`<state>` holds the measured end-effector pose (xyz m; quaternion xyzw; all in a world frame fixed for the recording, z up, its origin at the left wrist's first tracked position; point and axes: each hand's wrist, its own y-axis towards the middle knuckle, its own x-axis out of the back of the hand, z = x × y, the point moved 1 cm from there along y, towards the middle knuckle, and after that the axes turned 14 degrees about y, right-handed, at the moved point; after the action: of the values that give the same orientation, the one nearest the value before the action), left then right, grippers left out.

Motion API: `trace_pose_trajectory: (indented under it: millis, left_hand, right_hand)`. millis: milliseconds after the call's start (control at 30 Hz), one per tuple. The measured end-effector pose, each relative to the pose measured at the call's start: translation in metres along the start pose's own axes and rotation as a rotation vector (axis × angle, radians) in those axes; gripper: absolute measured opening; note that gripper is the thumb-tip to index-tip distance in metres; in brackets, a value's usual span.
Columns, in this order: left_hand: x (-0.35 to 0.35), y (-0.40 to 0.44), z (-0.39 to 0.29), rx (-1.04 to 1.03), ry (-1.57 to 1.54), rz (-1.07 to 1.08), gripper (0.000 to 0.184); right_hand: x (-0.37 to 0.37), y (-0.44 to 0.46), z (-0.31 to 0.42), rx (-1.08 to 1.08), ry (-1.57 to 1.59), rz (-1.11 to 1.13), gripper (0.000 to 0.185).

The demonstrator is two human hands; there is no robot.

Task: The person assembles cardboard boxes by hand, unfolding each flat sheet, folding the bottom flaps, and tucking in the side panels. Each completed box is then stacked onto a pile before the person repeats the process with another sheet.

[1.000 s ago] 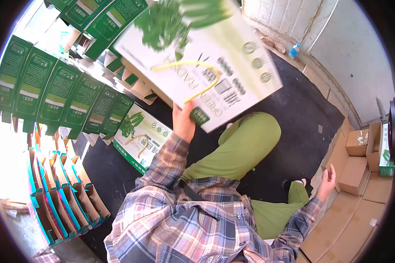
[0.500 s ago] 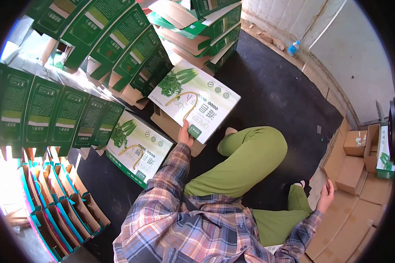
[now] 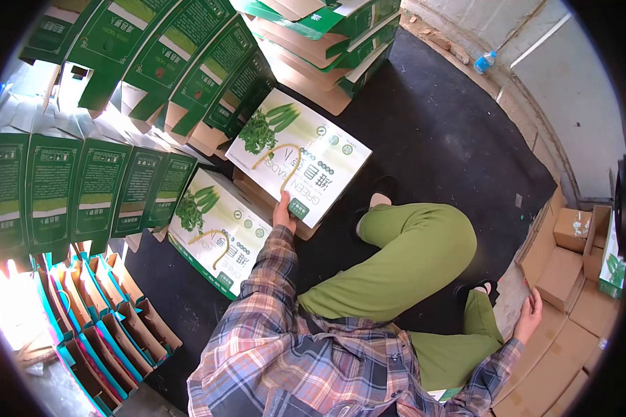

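Observation:
My left hand (image 3: 284, 213) grips the lower corner of a white and green carton (image 3: 327, 156) printed with green radishes and fitted with a yellow cord handle. That carton lies tilted, with brown cardboard showing under its lower edge. Just left of it, a similar carton (image 3: 219, 226) rests on the black mat (image 3: 452, 118), its own yellow handle on top. Off to the right, my right hand (image 3: 528, 316) hangs beside the brown cardboard with its fingers apart and nothing in it.
Rows of green cartons (image 3: 104, 181) stand at the left, with more stacked cartons (image 3: 355, 42) at the top. Teal-edged open boxes (image 3: 104, 326) are at the lower left. Brown boxes (image 3: 560, 278) line the right side. A blue bottle (image 3: 485, 62) lies near the wall.
The carton in my left hand has come down from close to the camera and now lies beside the other carton. The view has shifted, showing more green cartons. My right hand stays empty.

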<state>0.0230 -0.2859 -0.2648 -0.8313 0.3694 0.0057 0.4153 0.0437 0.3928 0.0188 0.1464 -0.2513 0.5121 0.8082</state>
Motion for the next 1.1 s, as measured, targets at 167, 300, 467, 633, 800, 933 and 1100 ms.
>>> trace_pose_trajectory:
  millis: [167, 300, 467, 633, 800, 933, 1100]
  left_hand:
    - [-0.012, 0.023, -0.016, -0.007, 0.042, -0.021, 0.056]
    - [-0.010, 0.067, -0.033, -0.031, 0.010, -0.043, 0.055]
    - [-0.017, 0.074, -0.029, -0.094, -0.097, -0.020, 0.050]
    - [-0.034, 0.051, -0.046, -0.053, 0.031, 0.018, 0.054]
    - [-0.005, 0.105, -0.051, 0.033, 0.124, -0.002, 0.058]
    - [0.002, 0.107, -0.060, 0.185, 0.364, -0.171, 0.066]
    - [-0.024, 0.051, -0.078, 0.220, 0.752, -0.332, 0.064]
  right_hand:
    - [-0.023, -0.005, 0.022, 0.062, -0.131, 0.074, 0.035]
    - [-0.020, -0.010, 0.022, 0.034, -0.164, 0.060, 0.035]
    - [-0.006, -0.015, 0.025, 0.006, -0.231, 0.028, 0.035]
    - [0.041, -0.032, 0.029, 0.095, -0.132, -0.094, 0.032]
    - [0.099, -0.076, -0.005, -0.038, -0.165, -0.347, 0.029]
    - [0.132, -0.139, -0.084, -0.315, -0.046, -0.525, 0.030]
    - [0.130, -0.271, -0.233, -0.530, -0.324, -0.533, 0.026]
